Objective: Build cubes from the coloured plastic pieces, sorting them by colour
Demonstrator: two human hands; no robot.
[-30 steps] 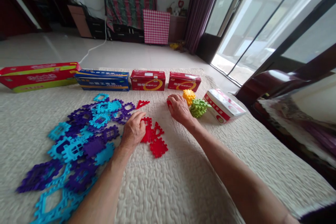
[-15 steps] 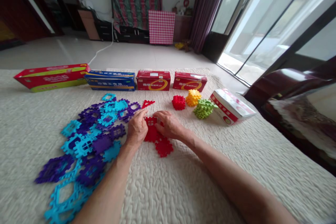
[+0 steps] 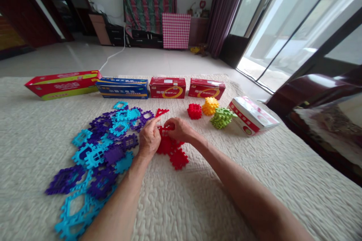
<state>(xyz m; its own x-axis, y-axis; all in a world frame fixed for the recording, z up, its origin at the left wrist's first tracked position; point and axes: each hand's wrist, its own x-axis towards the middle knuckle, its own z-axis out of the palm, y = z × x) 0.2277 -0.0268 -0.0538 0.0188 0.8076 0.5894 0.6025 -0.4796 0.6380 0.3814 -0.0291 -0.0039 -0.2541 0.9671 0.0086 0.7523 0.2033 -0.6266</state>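
Red plastic pieces (image 3: 165, 147) with notched edges lie between my hands on the pale quilted cover. My left hand (image 3: 150, 138) curls round their left side, its fingertips at the upper edge. On the right, my right hand (image 3: 178, 130) is bent over with its fingers pinched on the upper right of the red pieces. One window-like red piece (image 3: 165, 131) shows between the hands. A flat red piece (image 3: 179, 159) sits just below, and a red triangular piece (image 3: 161, 112) is beyond my left fingertips. My fingers partly hide how the pieces join.
Purple and light-blue pieces (image 3: 97, 156) spread over the left side. A red stack (image 3: 195, 111), a yellow stack (image 3: 210, 106) and a green stack (image 3: 222, 118) stand right of my hands, beside a white and red box (image 3: 254, 116). Behind are a blue box (image 3: 122, 88) and several red boxes.
My right hand's fingers have drawn in closer and bent more over the red pieces. My left hand stays at their left side. The whole view has shifted slightly.
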